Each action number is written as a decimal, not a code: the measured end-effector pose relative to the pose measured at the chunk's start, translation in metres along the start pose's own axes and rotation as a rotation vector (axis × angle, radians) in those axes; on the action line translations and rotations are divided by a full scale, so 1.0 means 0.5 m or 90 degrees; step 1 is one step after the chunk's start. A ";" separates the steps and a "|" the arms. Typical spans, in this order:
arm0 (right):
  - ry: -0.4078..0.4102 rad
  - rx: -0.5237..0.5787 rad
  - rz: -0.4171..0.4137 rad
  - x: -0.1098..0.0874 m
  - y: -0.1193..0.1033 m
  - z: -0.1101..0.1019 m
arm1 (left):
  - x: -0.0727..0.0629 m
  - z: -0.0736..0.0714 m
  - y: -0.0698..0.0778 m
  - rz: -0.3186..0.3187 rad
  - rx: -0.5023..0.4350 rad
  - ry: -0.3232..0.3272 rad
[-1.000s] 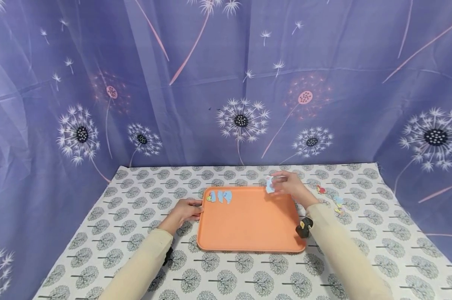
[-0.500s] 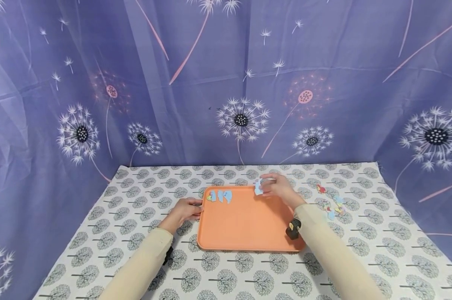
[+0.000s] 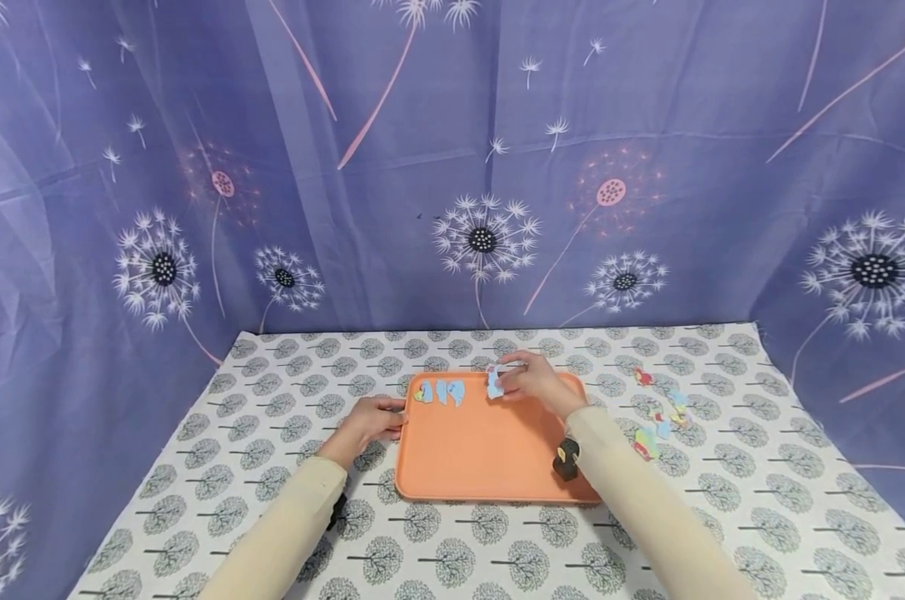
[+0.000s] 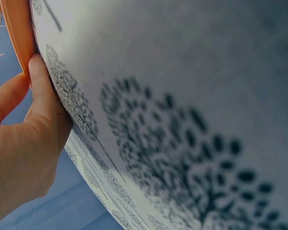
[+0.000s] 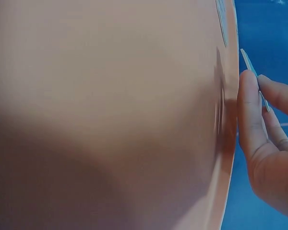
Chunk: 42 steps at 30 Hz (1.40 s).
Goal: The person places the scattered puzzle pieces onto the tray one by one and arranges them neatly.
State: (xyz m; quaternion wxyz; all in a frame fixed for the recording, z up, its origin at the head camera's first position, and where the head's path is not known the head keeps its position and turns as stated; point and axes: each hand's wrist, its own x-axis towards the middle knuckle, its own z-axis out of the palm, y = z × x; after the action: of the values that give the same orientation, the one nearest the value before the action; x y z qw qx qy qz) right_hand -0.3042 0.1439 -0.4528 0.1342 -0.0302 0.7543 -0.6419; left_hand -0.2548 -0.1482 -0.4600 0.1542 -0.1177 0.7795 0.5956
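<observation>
An orange tray [image 3: 482, 454] lies on the patterned cloth. My left hand [image 3: 372, 419] grips its left edge, thumb and finger on the rim, as the left wrist view also shows. Above the tray's far side, my right hand [image 3: 531, 382] pinches a light-blue puzzle piece [image 3: 493, 382]. In the right wrist view that thin piece [image 5: 249, 64] sits between thumb and fingers, apart from the tray surface. Inside the tray's far left corner lie a blue piece with a yellow-green patch [image 3: 424, 392], a narrow blue piece [image 3: 441, 391] and another blue piece [image 3: 456, 392], in a row.
Right of the tray, several loose pieces lie on the cloth: a red one [image 3: 643, 377], a small cluster of blue and yellow ones [image 3: 678, 400], and a green-and-red one [image 3: 645, 443]. A purple dandelion-print curtain [image 3: 392, 250] hangs behind the table.
My right hand has carried the blue piece leftward above the tray's far edge, closer to the row. More loose pieces on the right have come into sight past my arm. My left hand stays put.
</observation>
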 end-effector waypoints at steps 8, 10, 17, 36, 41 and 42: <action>-0.001 0.008 0.016 0.009 0.000 0.031 | 0.005 0.000 -0.005 0.000 0.003 -0.005; -0.002 0.007 0.023 0.010 0.001 0.037 | 0.003 0.000 -0.005 0.002 0.002 -0.005; -0.005 0.006 0.039 0.011 0.007 0.055 | -0.003 0.001 -0.004 0.005 0.008 -0.006; 0.051 -0.071 0.029 0.019 0.007 0.077 | -0.004 -0.002 0.001 0.022 0.007 -0.010; 0.060 -0.086 0.028 0.020 0.006 0.079 | -0.001 -0.003 0.000 0.016 0.004 -0.011; 0.062 -0.089 0.028 0.020 0.006 0.079 | 0.000 -0.003 -0.001 0.011 0.001 -0.010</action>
State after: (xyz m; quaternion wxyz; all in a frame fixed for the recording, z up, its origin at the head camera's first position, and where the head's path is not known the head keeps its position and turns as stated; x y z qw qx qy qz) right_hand -0.3038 0.1041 -0.4631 0.1090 0.0082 0.8035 -0.5852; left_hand -0.2548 -0.1496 -0.4603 0.1550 -0.1063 0.7798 0.5972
